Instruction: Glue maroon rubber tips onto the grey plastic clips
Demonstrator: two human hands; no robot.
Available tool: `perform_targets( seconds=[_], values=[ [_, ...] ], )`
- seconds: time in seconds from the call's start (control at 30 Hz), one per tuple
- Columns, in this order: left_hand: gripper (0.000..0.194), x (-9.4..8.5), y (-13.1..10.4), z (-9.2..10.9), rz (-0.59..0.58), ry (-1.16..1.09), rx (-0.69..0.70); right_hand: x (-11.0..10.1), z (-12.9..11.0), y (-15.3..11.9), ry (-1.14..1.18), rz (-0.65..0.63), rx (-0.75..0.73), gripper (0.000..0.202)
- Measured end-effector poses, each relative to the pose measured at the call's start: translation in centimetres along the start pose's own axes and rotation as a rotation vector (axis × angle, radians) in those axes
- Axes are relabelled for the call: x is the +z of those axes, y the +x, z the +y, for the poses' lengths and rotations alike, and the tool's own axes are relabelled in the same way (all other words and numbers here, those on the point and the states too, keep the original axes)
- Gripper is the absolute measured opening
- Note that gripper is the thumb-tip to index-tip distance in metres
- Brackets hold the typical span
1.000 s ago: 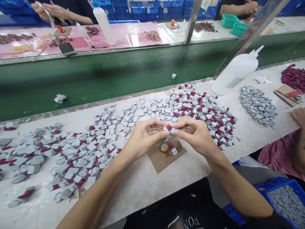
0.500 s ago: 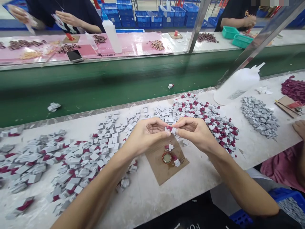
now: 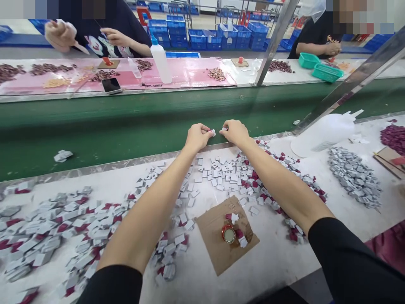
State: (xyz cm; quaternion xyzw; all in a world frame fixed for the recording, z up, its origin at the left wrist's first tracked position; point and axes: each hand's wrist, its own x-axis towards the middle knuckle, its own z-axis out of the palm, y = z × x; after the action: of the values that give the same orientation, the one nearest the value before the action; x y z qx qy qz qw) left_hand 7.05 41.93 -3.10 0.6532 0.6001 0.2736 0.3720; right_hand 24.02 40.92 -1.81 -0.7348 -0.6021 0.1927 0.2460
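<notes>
Both of my arms are stretched forward, and my hands are at the near edge of the green belt. My left hand pinches a small grey-and-maroon plastic piece that sticks out at its fingertips. Just to its right, apart from it, my right hand is closed on a small pale grey piece, mostly covered by the fingers. Nearer me, a brown cardboard square lies on the table with a round red-rimmed cap and two grey-and-maroon pieces on it.
Joined grey-and-maroon pieces are heaped at the left. Loose grey pieces lie beyond the cardboard, and another grey heap is at right beside a white bottle. A metal post rises beyond the belt. Two people work across it.
My hands have moved forward from above the cardboard to the belt's edge and drawn slightly apart. The view has tilted, and a small piece on the belt is no longer seen.
</notes>
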Motion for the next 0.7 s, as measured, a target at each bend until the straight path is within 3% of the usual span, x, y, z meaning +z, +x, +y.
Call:
perform_targets(
  seconds=[0.07,0.17,0.3,0.37,0.43,0.57,0.7],
  values=[
    [0.009,1.0,1.0,-0.4,0.011,0.038,0.019,0.4,0.1,0.3,0.033,-0.017,-0.014,0.014],
    [0.010,1.1,1.4,-1.3,0.057,0.105,0.048,-0.3,0.6,-1.7,0.139,-0.050,-0.054,0.019],
    [0.025,-0.4,0.6,-2.1,0.064,0.167,0.053,-2.4,1.9,-7.2,0.683,-0.202,-0.044,0.027],
    [0.037,-1.3,-0.4,-2.2,0.061,0.184,0.064,-3.4,2.7,-10.5,0.891,-0.218,-0.037,0.035],
    [0.043,-2.0,-2.0,-2.4,0.063,0.216,0.116,-4.2,3.3,-13.6,0.919,-0.159,-0.050,0.042],
    [0.033,-2.4,-6.3,-3.5,0.016,0.420,0.264,-4.9,3.9,-19.1,0.957,-0.093,-0.015,0.046],
    [0.025,-1.9,-8.9,-4.5,-0.022,0.550,0.251,-4.8,4.1,-23.1,1.033,-0.126,0.019,0.037]
  ],
)
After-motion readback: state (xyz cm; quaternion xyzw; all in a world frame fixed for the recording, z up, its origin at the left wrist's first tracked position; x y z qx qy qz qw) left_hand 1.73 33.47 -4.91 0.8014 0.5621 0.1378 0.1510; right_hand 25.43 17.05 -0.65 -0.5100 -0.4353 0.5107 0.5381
